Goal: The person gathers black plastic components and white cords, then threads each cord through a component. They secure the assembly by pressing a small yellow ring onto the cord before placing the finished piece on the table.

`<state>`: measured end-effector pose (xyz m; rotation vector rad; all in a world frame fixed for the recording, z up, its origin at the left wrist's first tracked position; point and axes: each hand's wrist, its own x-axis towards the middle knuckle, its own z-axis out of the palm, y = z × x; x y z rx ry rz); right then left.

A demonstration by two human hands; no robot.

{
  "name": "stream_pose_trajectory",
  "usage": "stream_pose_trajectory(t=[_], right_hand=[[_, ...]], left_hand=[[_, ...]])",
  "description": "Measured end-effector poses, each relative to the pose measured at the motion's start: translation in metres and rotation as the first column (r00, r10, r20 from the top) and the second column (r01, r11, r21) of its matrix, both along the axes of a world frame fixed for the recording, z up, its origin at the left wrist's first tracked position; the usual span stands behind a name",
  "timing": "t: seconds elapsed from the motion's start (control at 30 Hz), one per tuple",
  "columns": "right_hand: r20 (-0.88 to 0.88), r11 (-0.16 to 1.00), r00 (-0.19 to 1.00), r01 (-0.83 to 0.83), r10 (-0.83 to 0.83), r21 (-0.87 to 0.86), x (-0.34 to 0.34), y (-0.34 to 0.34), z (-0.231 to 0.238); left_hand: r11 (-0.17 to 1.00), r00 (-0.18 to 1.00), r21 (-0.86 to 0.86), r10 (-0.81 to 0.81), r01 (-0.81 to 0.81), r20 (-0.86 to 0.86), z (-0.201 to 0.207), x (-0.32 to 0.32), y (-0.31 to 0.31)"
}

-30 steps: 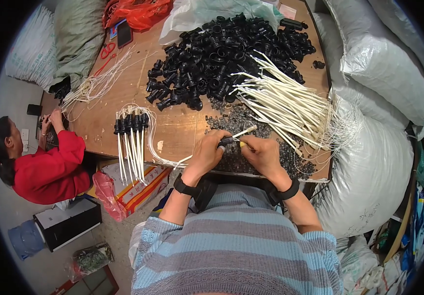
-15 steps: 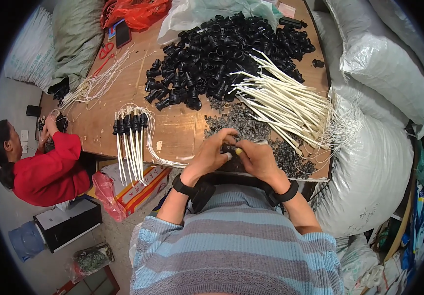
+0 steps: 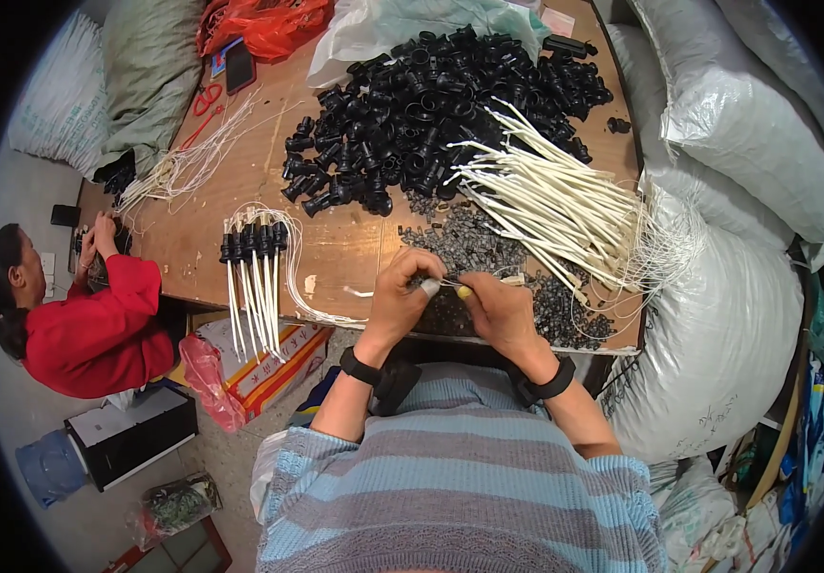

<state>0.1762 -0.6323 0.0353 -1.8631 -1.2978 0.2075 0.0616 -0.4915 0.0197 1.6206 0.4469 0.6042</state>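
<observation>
My left hand (image 3: 400, 298) and my right hand (image 3: 500, 304) face each other over the table's near edge, fingers pinched. A thin pale wire (image 3: 449, 282) stretches between their fingertips, held by both. A white tube end sticks out beside my left hand, and a pale tip (image 3: 513, 280) shows past my right hand. The thumbs carry a white and a yellow cover. Just beyond lie small grey translucent pieces (image 3: 469, 234). White tubes with thin wires (image 3: 555, 205) lie to the right. To the left, several white tubes fitted with black sockets (image 3: 253, 244) lie side by side.
A large heap of black plastic sockets (image 3: 422, 105) covers the far middle of the table (image 3: 336, 258). Stuffed white sacks (image 3: 718, 315) press against its right side. Scissors (image 3: 207, 99) and a phone (image 3: 238, 67) lie far left. A person in red (image 3: 97, 325) works at the left.
My hands have drawn slightly apart. The dark piece between my fingers no longer shows there; a thin wire shows between them instead. The person in red has shifted their hands a little.
</observation>
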Motion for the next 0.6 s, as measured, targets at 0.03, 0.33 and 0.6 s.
stream_pose_trajectory(t=[0.03, 0.33, 0.6], right_hand=[[-0.001, 1.000, 1.000, 0.001, -0.001, -0.001, 0.000, 0.000, 0.001], [-0.180, 1.000, 0.984, 0.018, -0.016, 0.013, -0.003, 0.000, -0.002], [-0.261, 0.988, 0.964, 0.019, -0.058, -0.150, 0.003, -0.005, -0.012]], left_hand=[[1.000, 1.000, -0.001, -0.001, 0.001, -0.001, 0.000, 0.000, -0.001], [0.897, 0.996, 0.441, -0.042, 0.001, 0.083, 0.008, -0.002, -0.002], [0.711, 0.982, 0.697, 0.044, 0.097, -0.181, -0.014, 0.000, 0.030]])
